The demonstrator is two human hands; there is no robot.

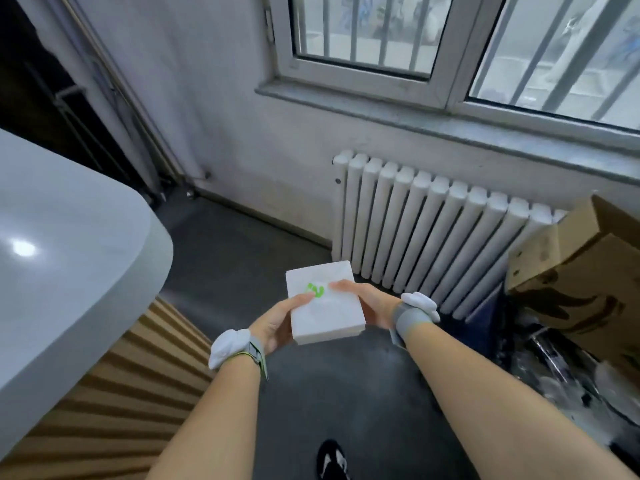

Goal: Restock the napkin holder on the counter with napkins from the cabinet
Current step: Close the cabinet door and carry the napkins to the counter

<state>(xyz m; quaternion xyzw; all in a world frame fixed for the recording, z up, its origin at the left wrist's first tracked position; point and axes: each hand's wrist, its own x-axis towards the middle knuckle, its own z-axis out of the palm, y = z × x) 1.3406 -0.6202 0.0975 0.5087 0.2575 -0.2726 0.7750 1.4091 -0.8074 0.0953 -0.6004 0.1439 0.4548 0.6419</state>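
A white stack of napkins [323,313] with a small green mark on top is held flat over the dark floor, in the middle of the view. My left hand [277,322] grips its left edge, thumb on top. My right hand [367,301] grips the right edge, thumb resting near the green mark. Both wrists wear bands with white pads. The white counter [59,258] curves along the left side, with ribbed wood panelling below it. No napkin holder or cabinet is in view.
A white radiator [433,237] stands under the barred window [450,46] ahead. A cardboard box [581,271] and dark clutter fill the right side. A doorway with pipes is at the far left. My shoe [330,460] shows on the grey floor.
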